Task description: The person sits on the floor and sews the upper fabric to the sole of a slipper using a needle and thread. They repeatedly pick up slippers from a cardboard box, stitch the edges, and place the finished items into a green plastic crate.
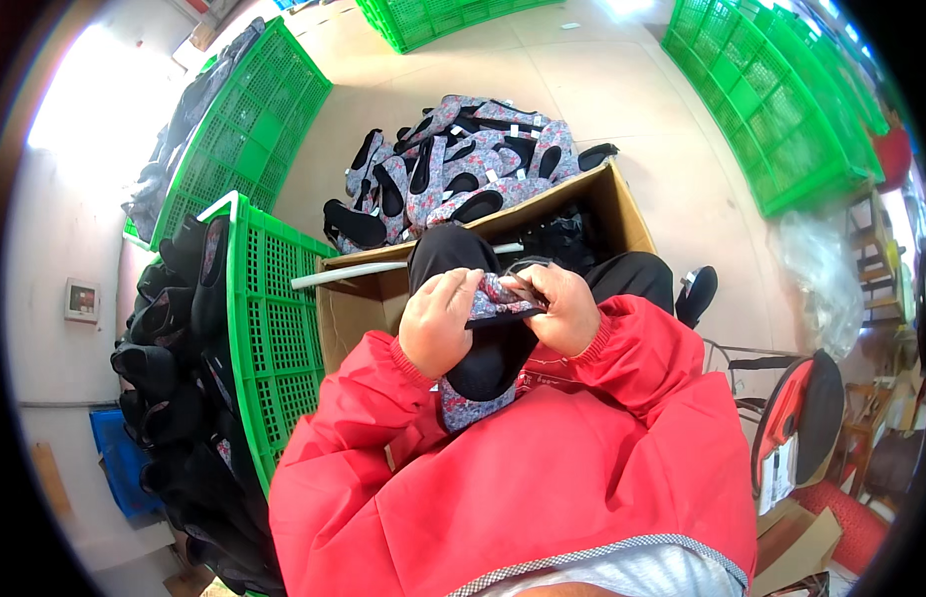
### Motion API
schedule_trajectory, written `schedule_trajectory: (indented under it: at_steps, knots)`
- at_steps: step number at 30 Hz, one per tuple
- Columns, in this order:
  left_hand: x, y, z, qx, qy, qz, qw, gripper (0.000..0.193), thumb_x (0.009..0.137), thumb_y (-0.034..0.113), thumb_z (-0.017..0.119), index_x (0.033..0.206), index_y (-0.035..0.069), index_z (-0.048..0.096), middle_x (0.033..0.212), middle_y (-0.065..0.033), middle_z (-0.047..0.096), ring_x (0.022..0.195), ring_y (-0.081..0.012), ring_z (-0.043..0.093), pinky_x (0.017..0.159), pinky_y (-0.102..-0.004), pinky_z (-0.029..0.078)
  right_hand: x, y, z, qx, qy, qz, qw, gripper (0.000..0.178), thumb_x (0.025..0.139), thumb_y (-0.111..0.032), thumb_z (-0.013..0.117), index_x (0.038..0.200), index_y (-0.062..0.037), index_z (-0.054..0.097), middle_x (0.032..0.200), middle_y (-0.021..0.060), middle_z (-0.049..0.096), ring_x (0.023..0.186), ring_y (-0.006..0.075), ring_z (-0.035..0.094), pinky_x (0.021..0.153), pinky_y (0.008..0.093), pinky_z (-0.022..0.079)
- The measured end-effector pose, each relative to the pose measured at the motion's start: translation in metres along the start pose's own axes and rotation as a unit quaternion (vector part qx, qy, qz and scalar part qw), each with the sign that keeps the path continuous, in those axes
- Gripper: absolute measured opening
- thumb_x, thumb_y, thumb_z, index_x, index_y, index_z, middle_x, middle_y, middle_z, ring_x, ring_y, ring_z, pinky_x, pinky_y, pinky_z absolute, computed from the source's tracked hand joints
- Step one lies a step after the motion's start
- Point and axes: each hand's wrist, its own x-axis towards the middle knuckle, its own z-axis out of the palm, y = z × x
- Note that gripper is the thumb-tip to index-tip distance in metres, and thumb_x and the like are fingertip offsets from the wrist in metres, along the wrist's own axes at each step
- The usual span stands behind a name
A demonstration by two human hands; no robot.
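Observation:
Close in front of my body, a floral cloth shoe liner [480,390] hangs with its black oval sole part toward me and a grey, red-flowered lower end against my red jacket. My left hand [438,323] pinches the left side of its opening. At the right side, my right hand [562,310] grips the same edge between thumb and bent fingers. Flowered fabric and a black band stretch between the two hands. What lies under the fingertips is partly hidden.
A heap of similar floral liners [463,164] lies beyond an open cardboard box [622,204] holding black material. Left stands a green crate [277,318] beside stacked black liners [170,348]. Another green crate [771,99] stands far right. A round black-and-red item [806,418] is near my right elbow.

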Motion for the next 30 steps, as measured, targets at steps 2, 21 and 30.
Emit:
schedule_trajectory:
  at_steps: [2,21,30]
  knots:
    - [-0.001,-0.001,-0.007,-0.011,-0.018,0.032,0.999,0.054,0.055,-0.007,0.06,0.11,-0.004,0.061,0.101,-0.0169,0.062,0.094,-0.0344,0.061,0.084,-0.04,0.05,0.0,-0.004,0.0,0.056,-0.017,-0.014,0.998,0.023,0.073,0.007,0.062,0.094,-0.0022,0.066,0.083,0.0158,0.066,0.08,0.0319,0.064,0.071,0.0355,0.051]
    - [-0.037,0.029,-0.023,-0.86,-0.167,-0.38,0.297,0.044,0.096,0.022,0.058,0.131,-0.004,0.049,0.121,-0.0142,0.061,0.103,-0.0208,0.063,0.091,-0.0321,0.052,0.008,0.027,0.022,0.546,-0.261,0.122,0.787,0.017,0.079,0.001,0.068,0.093,0.0002,0.057,0.091,0.0055,0.063,0.081,0.011,0.059,0.075,0.0247,0.048]
    - [-0.055,0.014,0.032,-0.919,-0.186,-0.292,0.189,0.046,0.094,0.022,0.061,0.13,-0.004,0.048,0.119,-0.0151,0.062,0.102,-0.0237,0.065,0.091,-0.0349,0.053,-0.001,0.053,0.047,0.615,-0.285,0.146,0.721,0.028,0.081,-0.017,0.074,0.097,-0.0037,0.056,0.093,0.001,0.06,0.082,0.0085,0.058,0.075,0.0235,0.048]
